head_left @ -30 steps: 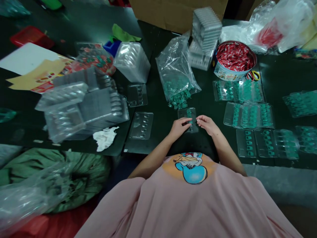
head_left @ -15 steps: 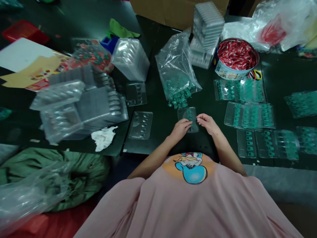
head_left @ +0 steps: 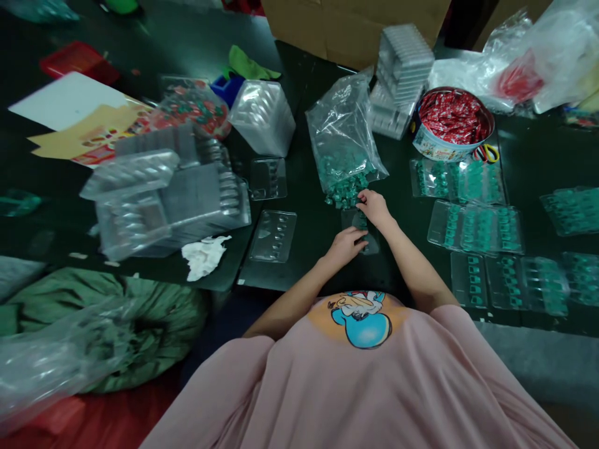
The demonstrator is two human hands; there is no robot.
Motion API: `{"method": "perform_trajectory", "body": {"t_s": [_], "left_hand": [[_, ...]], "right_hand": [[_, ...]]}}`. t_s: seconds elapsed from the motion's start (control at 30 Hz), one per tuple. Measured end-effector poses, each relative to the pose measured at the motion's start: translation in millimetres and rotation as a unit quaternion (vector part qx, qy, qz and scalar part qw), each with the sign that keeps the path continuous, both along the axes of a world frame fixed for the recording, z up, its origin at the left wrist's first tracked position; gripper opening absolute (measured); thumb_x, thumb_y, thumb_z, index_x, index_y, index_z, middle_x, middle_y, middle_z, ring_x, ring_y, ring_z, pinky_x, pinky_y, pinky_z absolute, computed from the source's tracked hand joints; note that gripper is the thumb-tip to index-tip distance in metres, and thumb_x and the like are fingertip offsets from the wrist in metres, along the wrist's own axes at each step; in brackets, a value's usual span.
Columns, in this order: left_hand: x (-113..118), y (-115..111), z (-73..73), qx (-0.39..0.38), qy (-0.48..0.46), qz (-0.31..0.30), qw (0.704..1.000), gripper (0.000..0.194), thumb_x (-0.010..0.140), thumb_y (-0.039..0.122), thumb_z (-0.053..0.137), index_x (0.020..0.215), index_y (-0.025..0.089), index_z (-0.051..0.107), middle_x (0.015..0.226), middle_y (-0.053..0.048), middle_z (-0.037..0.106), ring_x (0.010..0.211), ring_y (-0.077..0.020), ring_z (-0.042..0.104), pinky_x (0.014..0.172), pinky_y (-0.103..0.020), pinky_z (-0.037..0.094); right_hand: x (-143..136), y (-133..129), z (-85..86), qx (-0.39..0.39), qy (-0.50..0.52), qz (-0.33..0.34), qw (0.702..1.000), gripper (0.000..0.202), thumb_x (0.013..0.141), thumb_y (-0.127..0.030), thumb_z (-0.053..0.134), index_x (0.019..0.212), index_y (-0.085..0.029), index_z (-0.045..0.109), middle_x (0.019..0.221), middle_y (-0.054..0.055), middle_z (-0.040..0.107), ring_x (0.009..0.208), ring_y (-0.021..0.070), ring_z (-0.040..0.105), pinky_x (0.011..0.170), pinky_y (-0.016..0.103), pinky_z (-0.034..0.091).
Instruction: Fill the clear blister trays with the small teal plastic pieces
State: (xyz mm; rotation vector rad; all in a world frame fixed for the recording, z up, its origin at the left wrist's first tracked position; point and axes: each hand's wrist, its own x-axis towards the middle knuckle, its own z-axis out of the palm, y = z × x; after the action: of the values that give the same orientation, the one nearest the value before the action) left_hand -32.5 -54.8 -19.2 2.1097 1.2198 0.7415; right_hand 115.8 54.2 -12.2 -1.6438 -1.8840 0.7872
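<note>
A clear plastic tray [head_left: 372, 244] lies on the dark table in front of me, with green pieces in its upper slots, partly hidden by my hands. My left hand [head_left: 345, 246] rests at the tray's left side, its fingers together over the slots; anything under them is hidden. Above the tray, my right hand [head_left: 374, 207] has its fingertips pinched at the edge of the loose green pieces [head_left: 344, 192]. What it holds, if anything, is too small to tell. Those pieces spill from the mouth of a clear plastic bag [head_left: 344, 118].
Stacked clear trays [head_left: 187, 199] stand at the left, beside a crumpled white tissue [head_left: 204, 257]. Two single trays lie nearer the middle. At the right are trays with green pieces [head_left: 477, 227], a round tin of red packets [head_left: 453, 121] and yellow-handled scissors [head_left: 489, 153].
My right hand has moved from the tray's right side up to the loose green pieces. My left hand remains at the tray. The whole view has shifted slightly.
</note>
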Motion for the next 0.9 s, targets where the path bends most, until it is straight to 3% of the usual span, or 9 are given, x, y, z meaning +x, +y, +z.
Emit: {"method": "perform_trajectory", "body": {"t_s": [0.13, 0.27, 0.47, 0.67, 0.8, 0.9], "left_hand": [[-9, 9, 12.6, -0.016, -0.117, 0.086, 0.989, 0.022, 0.087, 0.025, 0.066, 0.106, 0.017, 0.074, 0.096, -0.007, 0.071, 0.083, -0.0162, 0.067, 0.077, -0.029, 0.055], [-9, 27, 22.1, -0.021, -0.196, 0.148, 0.969, 0.021, 0.087, 0.023, 0.062, 0.103, 0.017, 0.075, 0.102, -0.008, 0.073, 0.090, -0.0177, 0.069, 0.081, -0.032, 0.056], [7, 41, 33.8, -0.015, -0.273, 0.123, 0.954, 0.028, 0.083, 0.024, 0.067, 0.109, 0.019, 0.073, 0.116, -0.009, 0.069, 0.086, -0.0150, 0.068, 0.082, -0.033, 0.057], [11, 34, 34.3, -0.037, -0.290, 0.131, 0.947, 0.022, 0.080, 0.027, 0.070, 0.099, 0.017, 0.075, 0.100, -0.008, 0.073, 0.085, -0.0167, 0.068, 0.080, -0.032, 0.056], [9, 29, 31.7, -0.095, -0.299, 0.147, 0.938, 0.028, 0.082, 0.028, 0.068, 0.107, 0.016, 0.074, 0.101, -0.008, 0.074, 0.090, -0.0188, 0.069, 0.085, -0.034, 0.056], [5, 23, 32.5, -0.095, -0.263, 0.128, 0.952, 0.025, 0.085, 0.029, 0.065, 0.104, 0.017, 0.075, 0.103, -0.008, 0.074, 0.095, -0.0195, 0.069, 0.088, -0.035, 0.055]], "right_hand": [[6, 1, -2.3, 0.011, 0.028, -0.003, 1.000, 0.012, 0.076, -0.015, 0.066, 0.087, -0.018, 0.065, 0.079, 0.000, 0.062, 0.074, 0.0157, 0.056, 0.077, 0.031, 0.046], [21, -7, 5.4, 0.037, 0.171, -0.030, 0.984, 0.015, 0.078, -0.024, 0.063, 0.093, -0.019, 0.065, 0.078, -0.001, 0.059, 0.071, 0.0136, 0.056, 0.075, 0.030, 0.046], [25, -45, 25.7, -0.065, 0.388, 0.015, 0.919, 0.033, 0.078, -0.050, 0.069, 0.093, -0.021, 0.064, 0.074, -0.002, 0.059, 0.068, 0.0116, 0.056, 0.065, 0.025, 0.045], [27, -70, 32.3, -0.136, 0.431, 0.020, 0.892, 0.041, 0.076, -0.057, 0.071, 0.092, -0.020, 0.062, 0.078, 0.000, 0.061, 0.068, 0.0106, 0.056, 0.054, 0.021, 0.036], [30, -75, 31.7, -0.142, 0.413, 0.031, 0.899, 0.044, 0.072, -0.053, 0.073, 0.099, -0.020, 0.063, 0.086, 0.001, 0.064, 0.074, 0.0117, 0.057, 0.063, 0.023, 0.042], [30, -81, 29.9, -0.142, 0.390, 0.021, 0.910, 0.039, 0.071, -0.053, 0.074, 0.088, -0.019, 0.063, 0.083, 0.000, 0.063, 0.073, 0.0117, 0.055, 0.069, 0.025, 0.044]]}}
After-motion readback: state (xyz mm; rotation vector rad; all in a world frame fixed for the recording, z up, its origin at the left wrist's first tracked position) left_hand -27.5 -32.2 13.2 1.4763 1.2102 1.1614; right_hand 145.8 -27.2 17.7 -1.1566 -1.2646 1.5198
